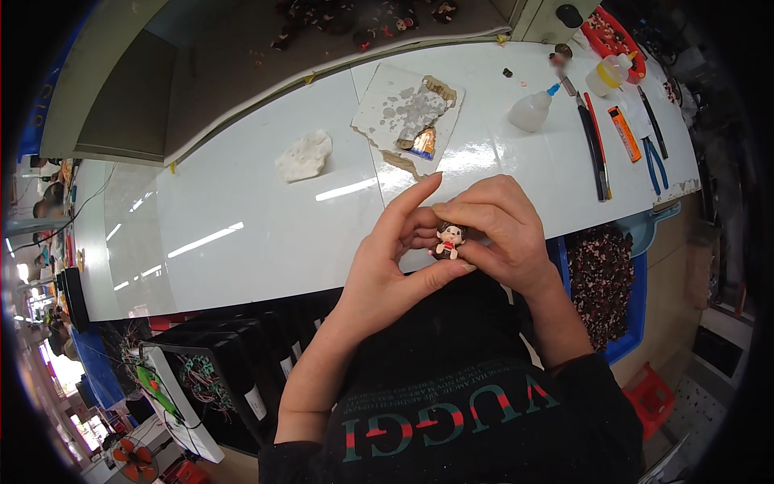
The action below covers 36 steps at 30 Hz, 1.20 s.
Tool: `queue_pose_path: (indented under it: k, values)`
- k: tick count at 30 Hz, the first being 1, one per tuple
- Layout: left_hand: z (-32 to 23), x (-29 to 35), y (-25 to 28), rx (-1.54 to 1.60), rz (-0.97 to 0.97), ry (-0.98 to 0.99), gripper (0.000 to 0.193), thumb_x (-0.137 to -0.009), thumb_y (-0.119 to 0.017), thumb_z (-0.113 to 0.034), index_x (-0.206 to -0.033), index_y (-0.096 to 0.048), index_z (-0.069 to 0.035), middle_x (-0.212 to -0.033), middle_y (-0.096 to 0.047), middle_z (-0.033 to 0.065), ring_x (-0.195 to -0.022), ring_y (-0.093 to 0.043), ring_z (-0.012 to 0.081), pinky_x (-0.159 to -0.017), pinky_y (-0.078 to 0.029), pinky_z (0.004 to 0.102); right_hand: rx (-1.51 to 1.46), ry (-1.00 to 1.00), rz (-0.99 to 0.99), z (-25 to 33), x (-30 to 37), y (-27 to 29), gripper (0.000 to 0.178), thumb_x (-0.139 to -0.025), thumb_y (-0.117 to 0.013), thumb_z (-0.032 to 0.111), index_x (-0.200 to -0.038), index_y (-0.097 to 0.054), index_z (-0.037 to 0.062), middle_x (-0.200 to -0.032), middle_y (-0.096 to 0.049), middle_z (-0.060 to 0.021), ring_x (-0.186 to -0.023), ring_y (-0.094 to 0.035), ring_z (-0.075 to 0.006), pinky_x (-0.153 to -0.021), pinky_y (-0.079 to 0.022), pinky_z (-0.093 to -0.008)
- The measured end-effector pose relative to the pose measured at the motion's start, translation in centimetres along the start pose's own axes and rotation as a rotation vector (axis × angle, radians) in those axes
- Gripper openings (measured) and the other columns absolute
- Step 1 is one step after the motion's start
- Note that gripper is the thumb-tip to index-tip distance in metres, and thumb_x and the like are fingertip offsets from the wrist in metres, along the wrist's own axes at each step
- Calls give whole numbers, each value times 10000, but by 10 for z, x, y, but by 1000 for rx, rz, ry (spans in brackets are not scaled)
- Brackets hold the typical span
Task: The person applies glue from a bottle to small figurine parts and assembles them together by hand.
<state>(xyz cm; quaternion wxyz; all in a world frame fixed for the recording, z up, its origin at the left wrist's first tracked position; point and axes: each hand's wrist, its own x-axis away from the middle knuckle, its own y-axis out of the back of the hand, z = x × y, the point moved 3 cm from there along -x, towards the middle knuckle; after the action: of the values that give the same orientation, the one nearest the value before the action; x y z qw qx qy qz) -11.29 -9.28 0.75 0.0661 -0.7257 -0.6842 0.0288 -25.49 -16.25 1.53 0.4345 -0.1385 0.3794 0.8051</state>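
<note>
Held between two bare hands, a small figurine [450,235] sits at the middle of the grip, its pale face, red-clad front and dark brown body facing up. Left of it, the left hand [385,262] cradles it, thumb laid along its lower edge and bent fingers at its near side, while the forefinger stands away, pointing up. On the other side, the right hand [509,230] pinches it, forefinger at the top of its head and thumb at its side.

Well to the left of the grip and lower, a black crate [242,367] stands beside the white table [201,270]. Left of the hands and beyond them lies a crumpled white wad [305,156]. Straight beyond the grip is a whitish board [371,113] with grey blotches. Farther right, past the hands, a squeeze bottle [530,111] with a blue tip lies near a black slender tool [589,145]. Right of the grip and below table height sits a blue bin [637,323] of small dark pieces. Blue-handled pliers [655,168] lie farthest right, well apart from the hands.
</note>
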Motion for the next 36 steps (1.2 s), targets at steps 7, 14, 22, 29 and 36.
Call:
queue_pose_path:
  k: [7, 14, 22, 29, 36]
  values:
    - [1, 9, 9, -29, -9, -50, 750, -778, -740, -123, -1395, -322, -48, -1092, -558, 95, -1000, -572, 162, -874, -474, 295, 1, -7, 30, 6, -2, -11, 348, -633, -718, 59, -971, -641, 84, -929, -606, -26, -821, -569, -205, -720, -416, -324]
    - [-6, 14, 10, -149, -86, -109, 643, -759, -747, -118, -1325, -448, -55, -1131, -503, 87, -985, -566, 174, -869, -485, 303, -31, -55, -37, 11, -2, -15, 436, -641, -737, 22, -1041, -571, 72, -961, -608, -58, -865, -579, -239, -773, -445, -340]
    - [-3, 19, 14, -102, -103, -151, 582, -749, -752, -100, -1264, -491, -36, -1154, -505, 97, -1008, -569, 182, -868, -494, 307, -55, -38, -35, 15, 0, -17, 388, -629, -762, 19, -957, -566, 83, -927, -600, -61, -849, -577, -243, -731, -456, -336]
    - [-7, 20, 14, -96, -99, -150, 585, -750, -752, -105, -1269, -489, -39, -1154, -506, 99, -1020, -566, 187, -878, -489, 311, -46, -45, -33, 18, 0, -16, 390, -619, -763, 18, -949, -568, 86, -918, -600, -56, -840, -575, -241, -727, -454, -338]
    - [-12, 22, 14, -86, -47, -165, 574, -791, -709, -93, -1306, -462, -41, -1157, -502, 89, -1054, -547, 184, -900, -470, 316, -51, -34, -44, 19, 0, -14, 406, -617, -767, 17, -960, -563, 90, -913, -597, -53, -832, -574, -236, -717, -451, -329]
